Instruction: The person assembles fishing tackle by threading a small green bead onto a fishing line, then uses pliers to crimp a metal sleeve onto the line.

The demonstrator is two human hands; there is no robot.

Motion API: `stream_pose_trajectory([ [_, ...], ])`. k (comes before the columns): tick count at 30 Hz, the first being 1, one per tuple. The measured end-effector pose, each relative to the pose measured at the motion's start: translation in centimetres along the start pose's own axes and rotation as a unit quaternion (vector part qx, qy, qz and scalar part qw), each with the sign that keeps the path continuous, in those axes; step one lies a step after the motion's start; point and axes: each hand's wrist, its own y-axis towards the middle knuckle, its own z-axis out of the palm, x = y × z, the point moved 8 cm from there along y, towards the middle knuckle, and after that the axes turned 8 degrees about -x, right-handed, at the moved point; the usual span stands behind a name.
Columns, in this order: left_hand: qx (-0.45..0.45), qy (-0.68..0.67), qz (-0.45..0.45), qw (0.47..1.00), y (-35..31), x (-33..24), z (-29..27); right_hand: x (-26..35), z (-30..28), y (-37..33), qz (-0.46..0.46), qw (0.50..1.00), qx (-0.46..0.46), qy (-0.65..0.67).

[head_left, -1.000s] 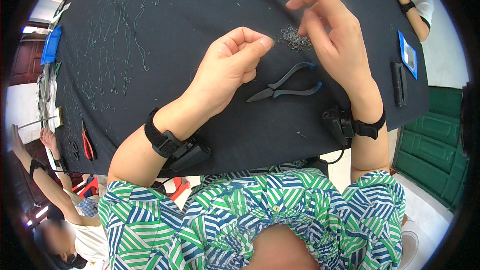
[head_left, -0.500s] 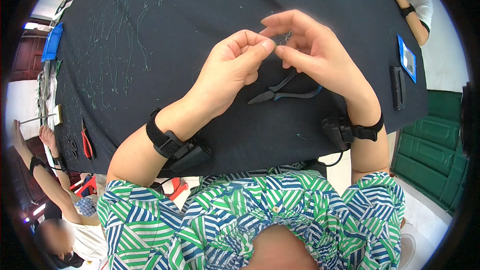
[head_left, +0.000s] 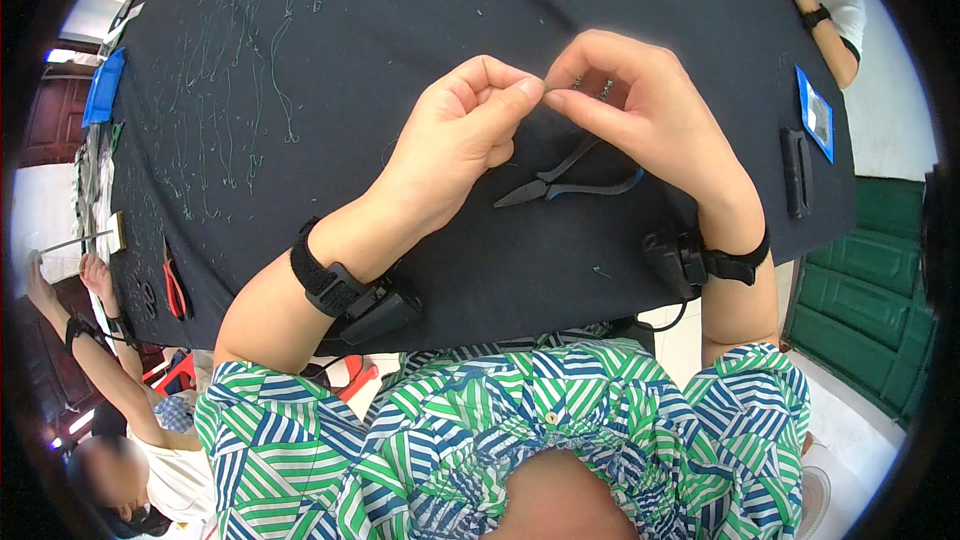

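Note:
Above the black cloth, my left hand and my right hand meet fingertip to fingertip. Each pinches with thumb and forefinger, and whatever sits between the tips is too small to make out. Behind my right hand, partly covered by its fingers, lies a small heap of silvery metal bits. Just below the hands rests a pair of pliers with dark jaws and blue-edged handles. One handle passes partly under my right hand in this view.
Thin green threads lie spread over the left of the black-covered table. Red-handled pliers and dark scissors are at the left edge. A blue packet and a black case lie right. Co-workers sit at both sides.
My right hand has closed its forefinger down to its thumb and shifted slightly left, so its tips now meet my left hand's. The left hand has barely moved.

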Motion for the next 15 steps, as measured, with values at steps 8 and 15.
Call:
stream_pose_trajectory([
  [8,-0.006,-0.003,-0.011,1.0,0.0,0.0,0.2,-0.3,-0.5,-0.1,0.018,1.0,0.007,-0.017],
  [15,-0.004,-0.082,-0.025,0.996,0.0,-0.9,0.1,-1.3,0.8,-0.3,0.064,0.994,0.02,0.083],
])
